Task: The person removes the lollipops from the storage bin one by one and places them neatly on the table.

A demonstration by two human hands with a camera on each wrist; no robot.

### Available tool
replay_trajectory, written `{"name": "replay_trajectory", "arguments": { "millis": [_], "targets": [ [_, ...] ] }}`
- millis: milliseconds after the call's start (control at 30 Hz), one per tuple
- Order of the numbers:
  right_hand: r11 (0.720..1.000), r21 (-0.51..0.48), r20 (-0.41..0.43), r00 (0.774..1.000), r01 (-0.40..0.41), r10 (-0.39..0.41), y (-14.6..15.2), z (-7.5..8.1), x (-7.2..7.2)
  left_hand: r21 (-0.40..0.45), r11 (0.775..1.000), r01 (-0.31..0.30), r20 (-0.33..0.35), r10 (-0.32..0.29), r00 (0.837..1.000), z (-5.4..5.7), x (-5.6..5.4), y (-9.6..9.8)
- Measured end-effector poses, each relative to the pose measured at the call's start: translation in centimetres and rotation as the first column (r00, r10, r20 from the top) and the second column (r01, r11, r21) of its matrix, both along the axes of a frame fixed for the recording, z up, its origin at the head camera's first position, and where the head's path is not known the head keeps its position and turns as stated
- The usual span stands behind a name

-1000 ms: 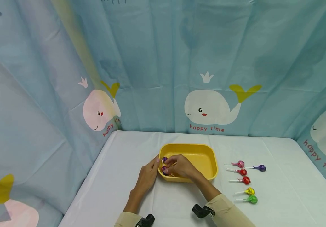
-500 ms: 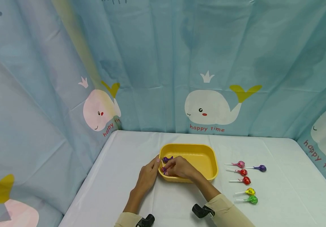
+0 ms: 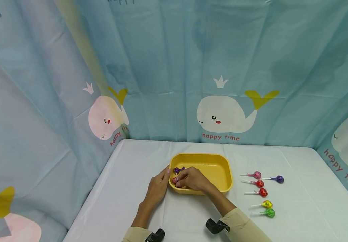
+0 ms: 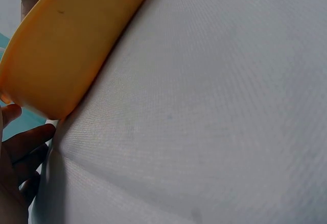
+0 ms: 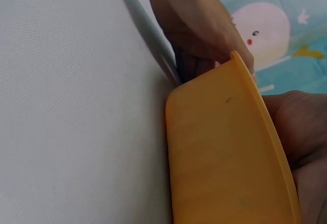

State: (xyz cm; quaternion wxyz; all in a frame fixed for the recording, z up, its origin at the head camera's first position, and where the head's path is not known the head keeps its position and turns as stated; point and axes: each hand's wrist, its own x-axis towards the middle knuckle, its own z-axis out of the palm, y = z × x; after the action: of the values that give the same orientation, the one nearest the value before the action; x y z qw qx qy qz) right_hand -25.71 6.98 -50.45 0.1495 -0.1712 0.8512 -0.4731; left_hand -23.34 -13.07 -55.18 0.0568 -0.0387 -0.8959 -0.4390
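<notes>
A yellow plastic box point(image 3: 213, 168) stands on the white-covered table. My left hand point(image 3: 157, 188) rests against its left end, fingers fairly straight; in the left wrist view, the left fingers point(image 4: 30, 141) touch the box's outer wall. Reaching over the near rim, my right hand point(image 3: 193, 178) pinches a reddish lollipop point(image 3: 174, 180) in the left part of the box. Its stick is mostly hidden by the fingers. Just beyond lies a purple lollipop point(image 3: 177, 170). In the right wrist view, the box wall point(image 5: 225, 142) blocks the fingertips of my right hand point(image 5: 301, 132).
Right of the box lie a pink lollipop point(image 3: 256, 175), a purple lollipop point(image 3: 279, 179), two red ones, a yellow lollipop point(image 3: 267, 204) and a green lollipop point(image 3: 269, 212). A blue whale-print curtain point(image 3: 167, 84) encloses the table point(image 3: 307, 188).
My right fingers have shifted slightly among the lollipops at the box's left end. A reddish head now shows at the fingertips where a purple one showed. My left hand has stayed put.
</notes>
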Motion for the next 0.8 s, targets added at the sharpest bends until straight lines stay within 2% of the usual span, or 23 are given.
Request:
{"name": "replay_trajectory", "arguments": {
  "millis": [133,367,667,800],
  "targets": [
    [0.999,-0.036,0.014,1.000,0.018,-0.017,0.2,0.1,0.1,0.005,1.000,-0.003,0.003,0.003,1.000,0.1,0.0,0.0],
    [0.997,-0.057,-0.065,0.997,0.045,-0.049,0.7,0.2,0.0,0.022,1.000,0.014,0.003,-0.014,1.000,0.1,0.1,0.0],
    [0.988,-0.126,-0.001,0.996,0.092,-0.092,1.2,0.3,0.0,0.016,1.000,0.013,-0.013,-0.013,1.000,0.1,0.1,0.0],
    [0.988,-0.096,-0.021,0.992,0.124,-0.126,1.6,0.5,0.2,0.006,1.000,0.002,-0.011,-0.001,1.000,0.0,0.0,0.0]
  ]
}}
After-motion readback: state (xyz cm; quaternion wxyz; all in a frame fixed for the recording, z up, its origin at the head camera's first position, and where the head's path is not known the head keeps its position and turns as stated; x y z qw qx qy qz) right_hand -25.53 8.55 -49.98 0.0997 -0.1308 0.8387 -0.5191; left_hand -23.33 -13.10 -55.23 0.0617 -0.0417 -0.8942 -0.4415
